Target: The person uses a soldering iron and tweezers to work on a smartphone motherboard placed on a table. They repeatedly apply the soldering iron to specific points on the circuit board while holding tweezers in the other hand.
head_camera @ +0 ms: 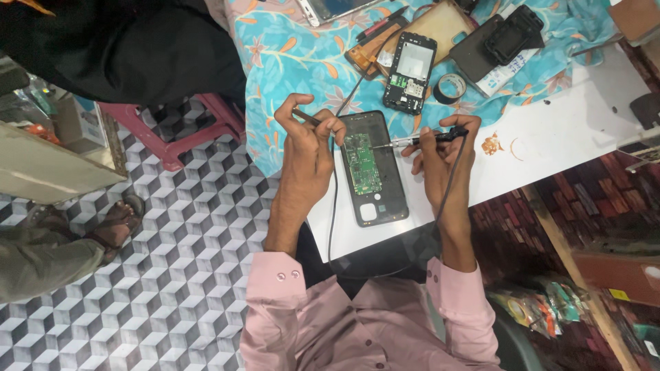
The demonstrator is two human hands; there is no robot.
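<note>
Opened phone [372, 170] (green board exposed) lay on the white table [550, 148] between both hands; right hand [440, 161] pinched a corded soldering iron [421, 139], tip on the board; left hand [311, 148] gripped a thin tool [307, 117].

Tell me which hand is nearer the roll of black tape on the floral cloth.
Right. The right hand, holding a black probe-like tool, sits just below the roll of black tape. The left hand, gripping a thin tool, is farther off, across the opened phone.

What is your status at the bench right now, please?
Left hand gripping thin tool. Right hand holding corded iron, tip on green board of opened phone. Cord across phone's left edge.
</note>
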